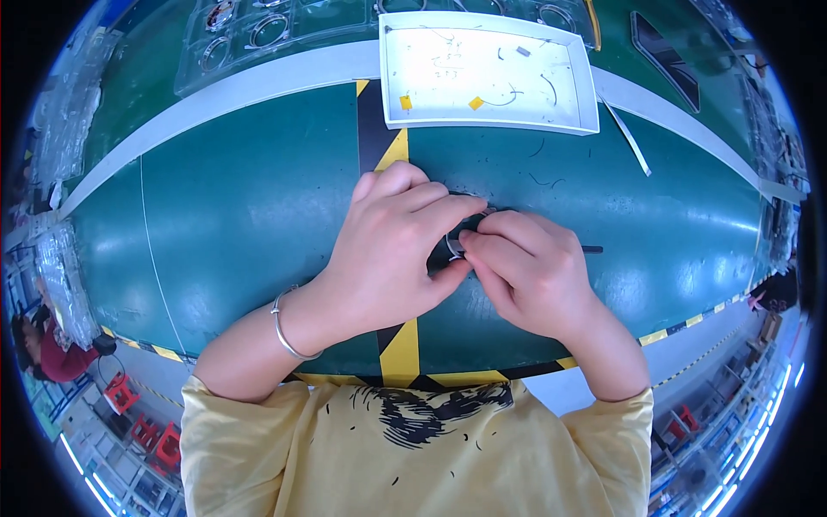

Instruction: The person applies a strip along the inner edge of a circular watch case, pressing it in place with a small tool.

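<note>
At the middle of the green mat, my left hand (388, 237) is closed on a small ring-shaped metal part (450, 245), its thumb and forefinger around the edge. Most of that part is covered by my fingers. My right hand (530, 267) pinches a slim tool, its silver tip (456, 247) at the ring. A dark rod end (593, 249) sticks out beyond the right hand and looks like the tool's handle. The fingertips of both hands nearly meet over the ring.
A white shallow box (491, 125) ahead holds thin dark scraps and yellow tabs. Behind it, a clear plastic tray (323, 26) carries several metal rings. A silver strip (627, 138) and a dark flat panel (665, 60) lie at far right. Black scraps (543, 181) dot the mat.
</note>
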`<state>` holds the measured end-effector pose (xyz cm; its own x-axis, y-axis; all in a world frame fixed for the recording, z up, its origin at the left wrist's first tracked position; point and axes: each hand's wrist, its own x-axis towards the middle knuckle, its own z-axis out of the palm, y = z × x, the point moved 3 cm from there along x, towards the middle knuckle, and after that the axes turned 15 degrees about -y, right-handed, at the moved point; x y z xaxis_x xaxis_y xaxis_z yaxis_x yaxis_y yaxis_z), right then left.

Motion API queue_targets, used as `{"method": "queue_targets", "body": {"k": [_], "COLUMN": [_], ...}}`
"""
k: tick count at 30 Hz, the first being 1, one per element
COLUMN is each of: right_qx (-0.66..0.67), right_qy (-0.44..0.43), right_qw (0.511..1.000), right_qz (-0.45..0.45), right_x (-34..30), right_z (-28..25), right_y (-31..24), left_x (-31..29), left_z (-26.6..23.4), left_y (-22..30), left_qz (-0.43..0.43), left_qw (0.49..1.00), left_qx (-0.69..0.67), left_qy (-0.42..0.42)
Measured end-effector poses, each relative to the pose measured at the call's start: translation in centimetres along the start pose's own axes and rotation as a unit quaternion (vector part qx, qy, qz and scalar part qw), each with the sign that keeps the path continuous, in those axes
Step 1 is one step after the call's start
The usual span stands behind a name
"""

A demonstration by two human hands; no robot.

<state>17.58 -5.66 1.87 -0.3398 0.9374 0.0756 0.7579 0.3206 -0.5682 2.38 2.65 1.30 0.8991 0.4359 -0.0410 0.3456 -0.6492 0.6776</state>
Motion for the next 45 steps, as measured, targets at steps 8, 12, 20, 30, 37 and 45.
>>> {"method": "queue_targets", "body": {"k": [8,12,20,30,37,45], "right_qx": [0.018,0.006,0.023,0.042,0.014,0.001], "right_qy": [-0.022,0.014,-0.004,-0.017,0.003,0.032], "right_qw": [1.000,1.000,1.000,0.999,1.000,0.999], "right_qz": [-0.009,0.014,0.011,0.005,0.009,0.021], "right_x": [0.0,-0.1,-0.1,-0.1,-0.1,-0.2], "right_z": [-0.2,0.5,0.2,-0.2,0.0,0.6], "right_y": [0.1,0.0,-0.1,0.4,0.2,0.0], "left_x": [0.0,0.0,0.0,0.2,0.1,0.1], "left_z": [0.1,0.0,0.1,0.2,0.1,0.1], "left_y": [0.0,-0.1,-0.1,-0.1,-0.1,-0.1], "left_qz": [0.000,-0.001,0.005,0.002,-0.003,0.000], "left_qw": [1.000,1.000,1.000,1.000,1.000,1.000], "left_qx": [0.000,0.008,0.002,-0.001,0.000,0.001], "left_qy": [0.004,0.005,0.010,0.014,0.004,0.006]}}
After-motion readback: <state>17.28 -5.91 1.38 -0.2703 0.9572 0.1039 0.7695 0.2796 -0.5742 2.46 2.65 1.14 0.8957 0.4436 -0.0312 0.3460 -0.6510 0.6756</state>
